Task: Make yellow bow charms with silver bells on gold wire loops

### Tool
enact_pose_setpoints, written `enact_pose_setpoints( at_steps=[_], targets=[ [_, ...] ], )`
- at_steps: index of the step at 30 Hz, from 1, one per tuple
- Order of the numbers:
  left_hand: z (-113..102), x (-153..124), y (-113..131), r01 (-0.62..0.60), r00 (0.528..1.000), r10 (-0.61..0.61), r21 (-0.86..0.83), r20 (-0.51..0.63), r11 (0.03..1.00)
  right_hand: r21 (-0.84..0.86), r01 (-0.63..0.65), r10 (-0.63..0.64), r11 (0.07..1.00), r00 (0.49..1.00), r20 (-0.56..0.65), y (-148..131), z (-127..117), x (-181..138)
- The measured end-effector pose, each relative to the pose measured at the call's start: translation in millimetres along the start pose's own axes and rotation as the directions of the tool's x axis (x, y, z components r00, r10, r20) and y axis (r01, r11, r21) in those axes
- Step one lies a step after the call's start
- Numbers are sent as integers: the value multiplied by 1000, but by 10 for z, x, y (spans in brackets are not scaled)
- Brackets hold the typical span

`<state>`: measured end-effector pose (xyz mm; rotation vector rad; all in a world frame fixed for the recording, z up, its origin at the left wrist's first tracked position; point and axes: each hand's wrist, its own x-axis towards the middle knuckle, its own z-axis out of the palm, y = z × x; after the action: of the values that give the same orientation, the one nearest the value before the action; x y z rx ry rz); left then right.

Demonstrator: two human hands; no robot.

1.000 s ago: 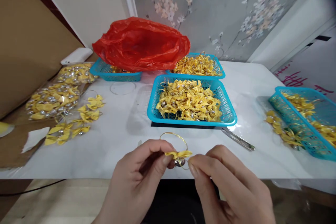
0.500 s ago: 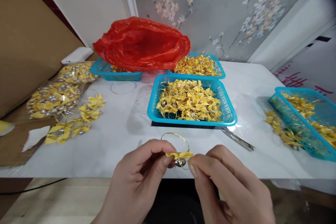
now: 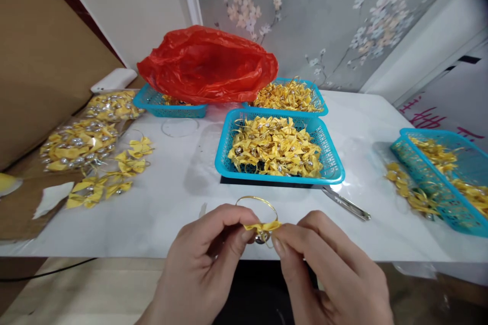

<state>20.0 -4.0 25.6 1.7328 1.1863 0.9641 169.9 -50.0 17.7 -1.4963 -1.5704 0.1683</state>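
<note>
Between my two hands, over the table's front edge, is a yellow ribbon bow with a silver bell beneath it. A gold wire loop rises behind the bow. My left hand pinches the bow's left side between thumb and forefinger. At the other side, the thumb and forefinger of my right hand are closed on the bow's right end, by a thin gold wire near the bell. Just beyond stands a blue basket heaped with similar yellow bows and bells.
Metal snips lie right of the basket. A red plastic bag covers part of a rear basket. Loose bows and a bagged bundle lie left. Another blue basket stands at the right edge.
The bow and bell have shifted very slightly to the right in the view, and the right-hand fingers sit a little closer to the bell. Both hands keep their pinch.
</note>
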Motion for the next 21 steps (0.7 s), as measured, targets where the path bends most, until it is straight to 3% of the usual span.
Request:
enact_pose_setpoints(
  at_steps=[4, 10, 13, 15, 21],
  targets=[
    [31, -1, 0, -10, 1000, 10, -11, 7, 1000, 19, 8, -9, 1000, 999, 31, -10, 16, 12],
    [68, -51, -73, -111, 985, 107, -23, -137, 994, 53, -51, 50, 997, 999, 6, -37, 39, 3],
    [48, -65, -105, -183, 982, 182, -6, -59, 983, 53, -56, 56, 997, 998, -3, -33, 43, -11],
    [40, -68, -98, -172, 985, 172, -32, -25, 984, 65, -48, 48, 997, 999, -10, -25, 44, -15],
    [101, -78, -6, -107, 992, 84, -278, -94, 955, 105, -6, 10, 994, 999, -38, -24, 51, -19]
  ],
)
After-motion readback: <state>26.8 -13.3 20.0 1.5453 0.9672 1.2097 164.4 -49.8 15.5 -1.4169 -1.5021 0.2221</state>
